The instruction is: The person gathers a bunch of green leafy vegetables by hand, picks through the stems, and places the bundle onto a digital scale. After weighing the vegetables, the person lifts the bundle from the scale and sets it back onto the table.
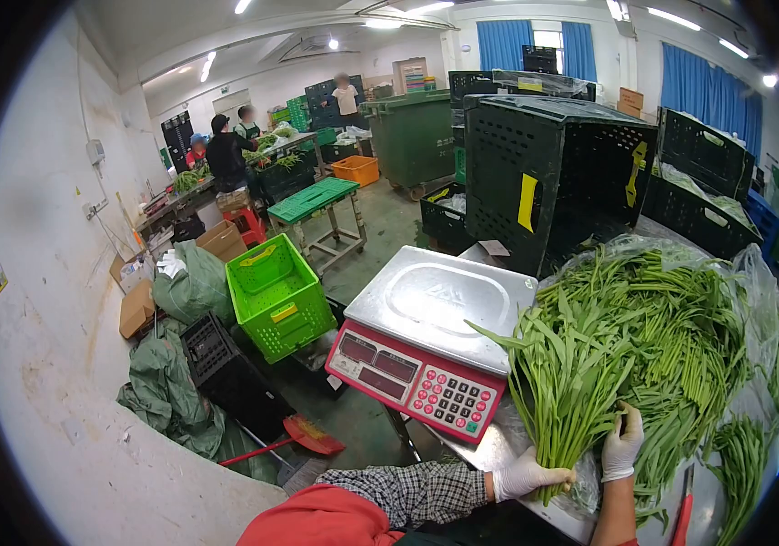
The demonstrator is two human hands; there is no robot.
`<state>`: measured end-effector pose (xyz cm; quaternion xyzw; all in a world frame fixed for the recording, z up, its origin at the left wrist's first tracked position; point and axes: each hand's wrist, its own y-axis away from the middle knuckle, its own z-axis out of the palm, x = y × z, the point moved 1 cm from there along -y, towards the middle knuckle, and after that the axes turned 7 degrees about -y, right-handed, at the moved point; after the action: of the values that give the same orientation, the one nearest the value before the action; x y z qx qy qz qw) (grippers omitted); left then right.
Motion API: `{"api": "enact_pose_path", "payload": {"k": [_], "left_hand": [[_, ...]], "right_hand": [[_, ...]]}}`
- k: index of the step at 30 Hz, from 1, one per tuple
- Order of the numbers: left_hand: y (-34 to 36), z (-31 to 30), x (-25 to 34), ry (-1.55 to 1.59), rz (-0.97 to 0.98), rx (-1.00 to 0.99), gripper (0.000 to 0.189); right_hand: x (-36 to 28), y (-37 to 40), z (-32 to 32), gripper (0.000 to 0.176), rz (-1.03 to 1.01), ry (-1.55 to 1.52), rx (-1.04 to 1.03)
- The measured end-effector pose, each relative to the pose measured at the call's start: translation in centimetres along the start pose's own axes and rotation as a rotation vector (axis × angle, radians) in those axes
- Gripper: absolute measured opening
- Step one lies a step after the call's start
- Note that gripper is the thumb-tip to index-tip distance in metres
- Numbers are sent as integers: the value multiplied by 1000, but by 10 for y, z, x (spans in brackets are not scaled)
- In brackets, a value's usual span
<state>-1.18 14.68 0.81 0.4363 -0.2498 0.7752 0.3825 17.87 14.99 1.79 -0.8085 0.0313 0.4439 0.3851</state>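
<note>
My left hand (530, 475), in a white glove, is wrapped round the lower stems of a bunch of water spinach (571, 382). The bunch stands leaves-up at the right edge of the scale. My right hand (623, 443), also gloved, is at the bunch's right side with its fingers curled in; what lies between them is hidden. Right of both hands spreads a large heap of the same greens (680, 337) on clear plastic. A digital scale (444, 296) with a bare metal pan and red keypad body sits left of the bunch.
A red-handled tool (683, 520) lies at the lower right beside a smaller bunch (742, 464). A black crate (548, 182) stands on its side behind the scale. A bright green crate (285, 318) and a red dustpan (312, 435) are to the left. Several people work farther back.
</note>
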Motion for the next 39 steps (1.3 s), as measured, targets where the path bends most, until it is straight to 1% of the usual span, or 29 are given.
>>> {"api": "enact_pose_path", "payload": {"k": [12,21,39], "left_hand": [[0,0,0,1,20,-7,34],[0,-1,-2,24,19,-11,31],[0,-1,-2,21,-1,-7,35]], "right_hand": [[-5,-1,-1,24,6,0,1],[-4,0,-1,24,3,4,-1],[-4,-1,-1,21,-1,21,-3]]}}
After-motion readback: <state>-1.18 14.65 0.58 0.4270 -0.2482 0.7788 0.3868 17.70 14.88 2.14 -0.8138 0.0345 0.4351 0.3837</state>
